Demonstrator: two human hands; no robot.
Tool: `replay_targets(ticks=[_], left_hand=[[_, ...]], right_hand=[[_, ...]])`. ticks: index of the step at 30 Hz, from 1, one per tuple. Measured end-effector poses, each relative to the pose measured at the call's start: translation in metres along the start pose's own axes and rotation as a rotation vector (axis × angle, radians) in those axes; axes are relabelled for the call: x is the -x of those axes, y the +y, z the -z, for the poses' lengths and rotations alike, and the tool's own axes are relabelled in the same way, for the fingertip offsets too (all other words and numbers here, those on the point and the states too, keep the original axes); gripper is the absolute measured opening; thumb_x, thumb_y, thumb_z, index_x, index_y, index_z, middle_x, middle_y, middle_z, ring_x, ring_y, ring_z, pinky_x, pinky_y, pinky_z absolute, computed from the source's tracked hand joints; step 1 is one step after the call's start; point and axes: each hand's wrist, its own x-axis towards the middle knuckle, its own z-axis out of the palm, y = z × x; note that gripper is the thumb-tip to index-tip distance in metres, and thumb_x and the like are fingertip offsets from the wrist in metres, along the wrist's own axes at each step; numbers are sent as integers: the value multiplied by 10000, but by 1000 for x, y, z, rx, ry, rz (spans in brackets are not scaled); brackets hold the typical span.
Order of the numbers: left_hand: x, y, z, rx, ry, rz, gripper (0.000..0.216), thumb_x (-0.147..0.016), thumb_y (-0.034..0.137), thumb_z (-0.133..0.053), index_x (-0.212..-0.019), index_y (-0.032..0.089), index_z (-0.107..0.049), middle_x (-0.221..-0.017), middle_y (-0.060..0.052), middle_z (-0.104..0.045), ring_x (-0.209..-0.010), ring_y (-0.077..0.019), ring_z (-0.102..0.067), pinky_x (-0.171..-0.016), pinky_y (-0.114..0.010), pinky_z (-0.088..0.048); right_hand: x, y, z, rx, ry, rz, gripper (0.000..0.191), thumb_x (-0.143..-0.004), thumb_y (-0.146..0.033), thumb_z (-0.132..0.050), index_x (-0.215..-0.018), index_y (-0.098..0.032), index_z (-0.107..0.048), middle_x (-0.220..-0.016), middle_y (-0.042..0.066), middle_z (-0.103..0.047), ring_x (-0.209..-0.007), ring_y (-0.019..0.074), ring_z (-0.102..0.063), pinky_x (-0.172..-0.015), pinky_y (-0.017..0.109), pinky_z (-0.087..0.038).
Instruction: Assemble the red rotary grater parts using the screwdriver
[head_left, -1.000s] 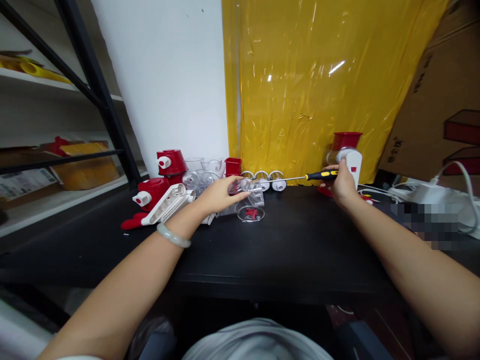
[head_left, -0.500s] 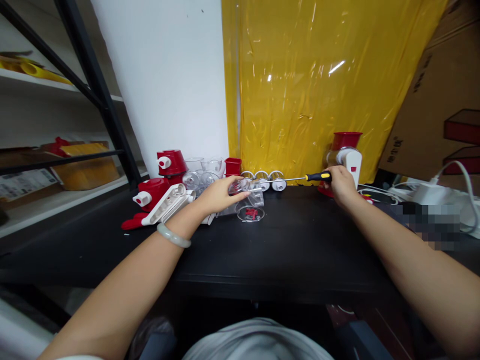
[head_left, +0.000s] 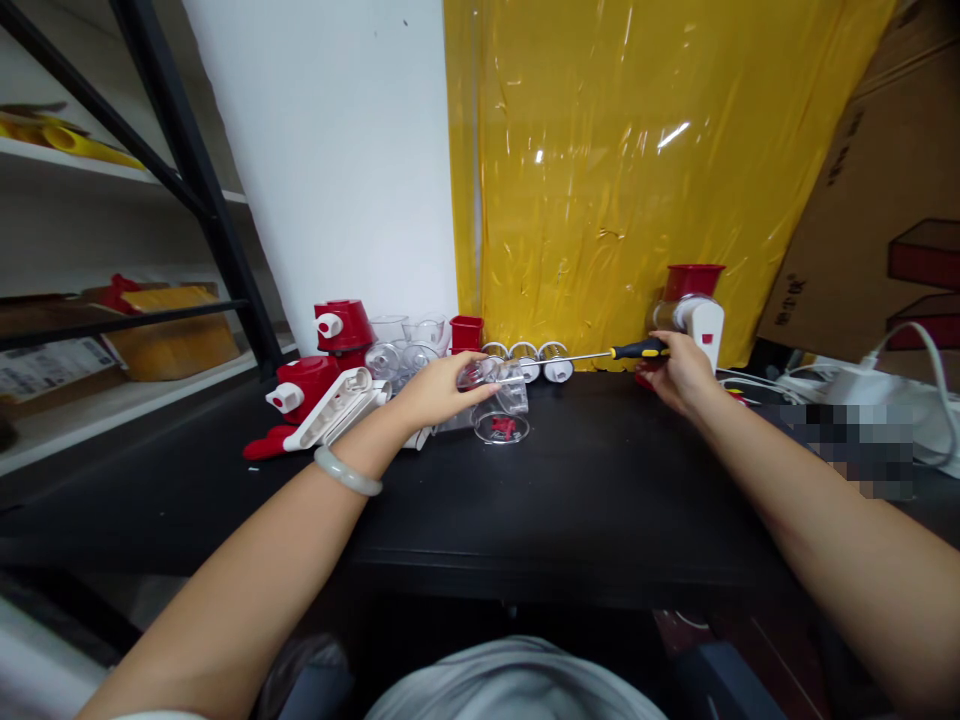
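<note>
My left hand [head_left: 442,390] is closed around a clear plastic part [head_left: 512,396], its thumb and fingers on the part's near-left side. In my right hand [head_left: 684,370] is the black and yellow handle of a screwdriver [head_left: 637,350]. The metal shaft points left and reaches the clear part; where the tip sits on it I cannot make out. Below the clear part stands a round clear rim with small red pieces [head_left: 504,429] inside. Just behind lie several metal drums with white ends [head_left: 556,363].
Red housings [head_left: 304,385] and a white arm with red handle [head_left: 341,408] are at the left. Clear cups [head_left: 424,330] and a red hopper [head_left: 466,333] stand behind. An assembled red and white grater [head_left: 703,325] is behind my right hand, with white cables [head_left: 825,368] beyond.
My right hand has shifted its fingers on the screwdriver handle, the hand turning slightly. The left hand and the clear part stay in place.
</note>
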Motion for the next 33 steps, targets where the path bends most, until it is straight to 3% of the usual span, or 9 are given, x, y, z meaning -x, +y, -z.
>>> replay_targets(ticks=[3, 7, 12, 17, 20, 24, 28, 33], left_hand=[[0, 0, 0, -5, -2, 5, 565, -852, 573, -568, -1289, 216, -568, -1273, -105, -652, -1133, -273, -622, -982, -418, -465], [0, 1, 1, -2, 0, 5, 562, -850, 575, -569, -1284, 217, -572, -1271, -104, -653, -1130, -272, -623, -983, -421, -465], [0, 2, 1, 5, -1, 4, 548, -850, 567, -572, -1279, 226, -572, -1274, -103, -652, -1133, -277, -623, -984, -427, -464], [0, 2, 0, 5, 9, 0, 537, -848, 558, -579, -1274, 233, -578, -1269, -98, -656, -1135, -276, -622, -980, -427, -469], [0, 2, 1, 18, 7, 2, 536, -848, 559, -581, -1271, 229, -579, -1272, -96, -655, -1138, -270, -622, -981, -415, -473], [0, 4, 3, 34, -7, 10, 548, -848, 566, -580, -1273, 220, -576, -1273, -94, -655, -1135, -266, -625, -974, -403, -478], [1, 7, 4, 42, -4, 23, 552, -848, 555, -584, -1284, 217, -573, -1253, -97, -665, -1110, -267, -634, -957, -413, -485], [3, 9, 3, 38, 5, 38, 569, -843, 554, -590, -1301, 217, -566, -1293, -103, -644, -1154, -274, -616, -986, -422, -474]], right_hand=[[7, -6, -6, -40, 78, -97, 68, -779, -171, -563, -797, -226, -527, -716, -34, -551, -560, 106, -549, -462, 234, -455], [11, -10, -8, -95, 74, -162, 42, -804, -174, -533, -792, -212, -544, -767, -14, -585, -620, 107, -569, -506, 229, -465], [11, -9, -5, -93, 35, -199, 151, -838, -204, -452, -841, -216, -603, -795, 20, -632, -685, 128, -609, -541, 239, -486], [9, -1, -2, 29, 37, -98, 234, -897, -434, -473, -819, -231, -561, -718, 7, -628, -603, 148, -617, -515, 277, -502], [5, 6, 1, 218, 86, 14, 316, -862, -554, -550, -788, -248, -518, -558, -32, -538, -431, 130, -503, -415, 263, -442], [3, 11, 2, 200, 49, 1, 236, -824, -414, -643, -721, -248, -512, -471, -62, -427, -378, 105, -385, -382, 243, -406], [9, 7, -2, 14, 63, -145, 34, -792, -219, -561, -759, -226, -555, -601, -35, -529, -477, 101, -478, -451, 227, -454], [15, 3, -2, -114, 34, -187, 81, -782, -261, -504, -750, -212, -560, -700, 3, -570, -630, 140, -591, -544, 274, -523]])
